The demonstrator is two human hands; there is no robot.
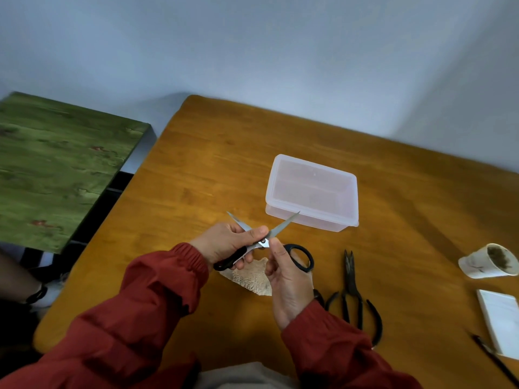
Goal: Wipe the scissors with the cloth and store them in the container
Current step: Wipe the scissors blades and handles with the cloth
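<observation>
While its lid is seated, the translucent container (pixel 311 192) stands near the middle of the worktop (pixel 219 164); what it holds cannot be made out through the cloudy plastic. A white cup (pixel 488 261) lies tilted near the right edge, its mouth showing dark residue inside.

The scissors (pixel 283 226) are held in the air above the cloth (pixel 250 276), just short of the container's near wall, with blades spread wide in a V. The left hand (pixel 224 242) grips one black handle, fingers curled round it and the thumb pressed near the pivot. The right hand (pixel 289 279) holds the other handle, fingers curled at the loop, which projects to the right. The beige cloth lies flat on the worktop towards the near edge, partly hidden by both hands.

Dark shears (pixel 351 290) lie closed on the worktop just right of the right hand, tips towards the far edge. A white pad (pixel 502 318) sits at the right edge. Bare worktop extends left of the container to the left edge and beyond it to the far edge.
</observation>
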